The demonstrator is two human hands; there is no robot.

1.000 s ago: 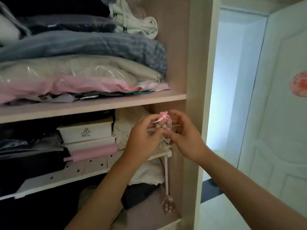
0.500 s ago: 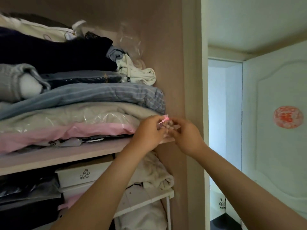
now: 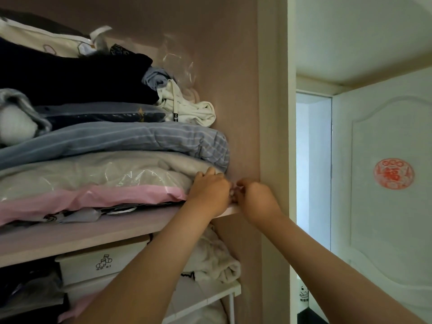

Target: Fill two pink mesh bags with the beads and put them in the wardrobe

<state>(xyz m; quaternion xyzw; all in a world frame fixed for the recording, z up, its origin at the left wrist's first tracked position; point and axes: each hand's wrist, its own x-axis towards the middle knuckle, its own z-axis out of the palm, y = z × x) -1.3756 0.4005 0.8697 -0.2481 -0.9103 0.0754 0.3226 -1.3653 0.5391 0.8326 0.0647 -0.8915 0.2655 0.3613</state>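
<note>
At centre frame the left hand [image 3: 210, 191] and right hand [image 3: 256, 196] curl knuckle to knuckle, pinching the small pink mesh bag of beads [image 3: 235, 191] between them, mostly hidden and equally near both. It sits over the pale wooden shelf [image 3: 93, 239] edge, just right of the folded bedding stack [image 3: 105, 174].

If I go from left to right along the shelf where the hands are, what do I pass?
Pink bedding pack → left hand → mesh bag → right hand → wardrobe side panel → doorway → red sticker on the white door.
</note>
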